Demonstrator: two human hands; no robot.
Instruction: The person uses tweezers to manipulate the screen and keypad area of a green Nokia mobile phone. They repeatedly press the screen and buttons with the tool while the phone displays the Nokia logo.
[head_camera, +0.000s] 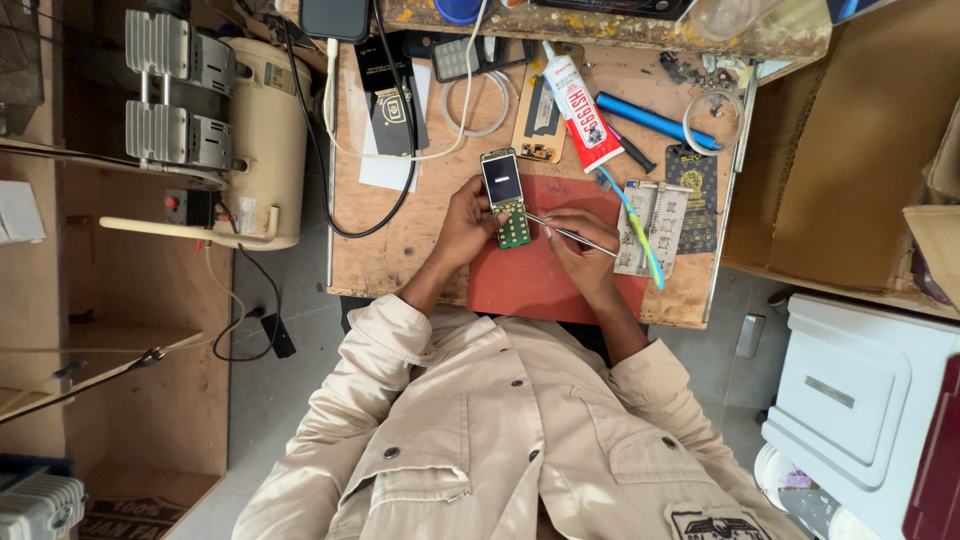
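Observation:
A small opened phone (506, 196), with a lit screen and a bare green circuit board below it, lies over the top edge of a red mat (530, 285). My left hand (465, 222) grips the phone along its left side. My right hand (578, 245) holds thin metal tweezers (575, 233), their tip touching the board's right edge. Both hands rest on the mat in the middle of a small wooden bench (385, 250).
A white glue tube (582, 105), a blue tube tool (648, 118), a blue-yellow stick (635, 222), cards with small parts (655, 215), a black cable (330, 150) and a keypad (455, 58) lie about. A cream machine (265, 130) stands left, a white box (860, 400) right.

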